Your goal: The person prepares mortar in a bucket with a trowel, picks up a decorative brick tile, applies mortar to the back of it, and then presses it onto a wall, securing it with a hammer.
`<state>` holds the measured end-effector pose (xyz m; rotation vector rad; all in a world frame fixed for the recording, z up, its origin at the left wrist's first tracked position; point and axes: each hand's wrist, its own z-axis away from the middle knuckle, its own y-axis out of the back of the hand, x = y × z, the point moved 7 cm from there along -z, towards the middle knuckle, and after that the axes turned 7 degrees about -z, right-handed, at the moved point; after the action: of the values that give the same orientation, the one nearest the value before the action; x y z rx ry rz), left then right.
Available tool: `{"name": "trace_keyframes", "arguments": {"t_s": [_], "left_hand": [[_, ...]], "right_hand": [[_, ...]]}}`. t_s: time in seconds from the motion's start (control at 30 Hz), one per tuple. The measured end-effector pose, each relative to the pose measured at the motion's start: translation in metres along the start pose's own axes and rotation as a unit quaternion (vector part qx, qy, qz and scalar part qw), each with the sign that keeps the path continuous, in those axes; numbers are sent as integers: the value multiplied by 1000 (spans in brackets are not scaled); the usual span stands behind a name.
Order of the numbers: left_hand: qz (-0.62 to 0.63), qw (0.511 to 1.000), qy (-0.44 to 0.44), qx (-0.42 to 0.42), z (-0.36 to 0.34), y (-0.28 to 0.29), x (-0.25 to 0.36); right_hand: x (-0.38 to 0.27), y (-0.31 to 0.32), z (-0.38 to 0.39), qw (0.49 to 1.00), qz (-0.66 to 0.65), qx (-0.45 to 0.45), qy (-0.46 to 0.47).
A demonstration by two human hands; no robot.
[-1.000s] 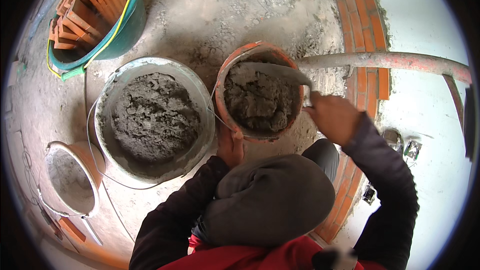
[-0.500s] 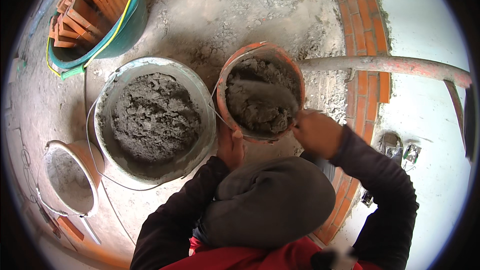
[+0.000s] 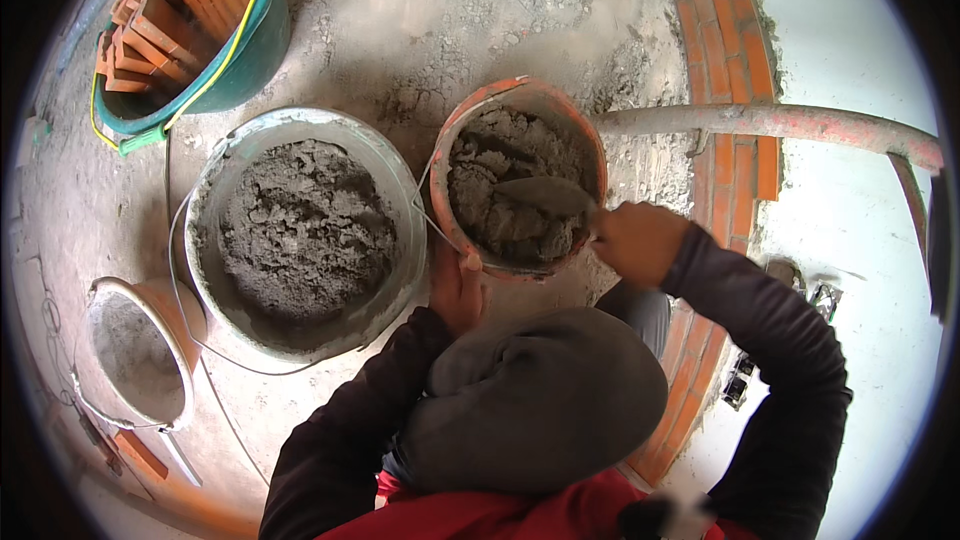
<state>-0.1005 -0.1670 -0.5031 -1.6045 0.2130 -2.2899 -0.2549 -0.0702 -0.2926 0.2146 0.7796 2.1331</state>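
Head view shows your right hand (image 3: 640,243) closed in a fist around the handle of a trowel (image 3: 545,195), its blade reaching leftward from your knuckles and lying against the grey mortar (image 3: 525,145). That mortar sits in the orange-rimmed bucket (image 3: 512,87), just ahead of both hands, so your right arm can probably work the blade from the side without crossing over your left. Your left hand (image 3: 458,290) rests against the bucket's near left side, thumb showing; its fingers are hidden, so you cannot tell from here how tightly they grip, though the placement looks meant to steady the wall against the blade's push. Just left of that hand stands the wide grey tub (image 3: 408,270), holding a rougher, crumbly mix (image 3: 305,230), seemingly kept near for easy reach. Further left, well apart from your hands, a small bucket (image 3: 185,310) stands tilted. Beyond your left hand, far forward and left, a green tub (image 3: 262,60) holds orange bricks (image 3: 190,10), packed close together, perhaps to fit more in. Ahead and right of your right hand runs a strip of laid brick (image 3: 730,40), crossed by a pole (image 3: 780,120).
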Motion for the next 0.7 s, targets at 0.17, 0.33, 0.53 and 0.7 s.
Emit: {"name": "trace_keyframes", "arguments": {"t_s": [0.17,0.33,0.53,0.7], "left_hand": [[-7,1000,-1,28,4,2,18],[-36,998,-22,35,1,1,36],[2,998,-58,33,0,2,13],[31,998,-51,30,1,2,13]], "right_hand": [[39,35,30,994,2,107,-23],[61,-9,33,988,-23,108,-110],[47,-41,11,984,-167,-11,-59],[6,-44,-17,917,-379,-95,-78]]}}
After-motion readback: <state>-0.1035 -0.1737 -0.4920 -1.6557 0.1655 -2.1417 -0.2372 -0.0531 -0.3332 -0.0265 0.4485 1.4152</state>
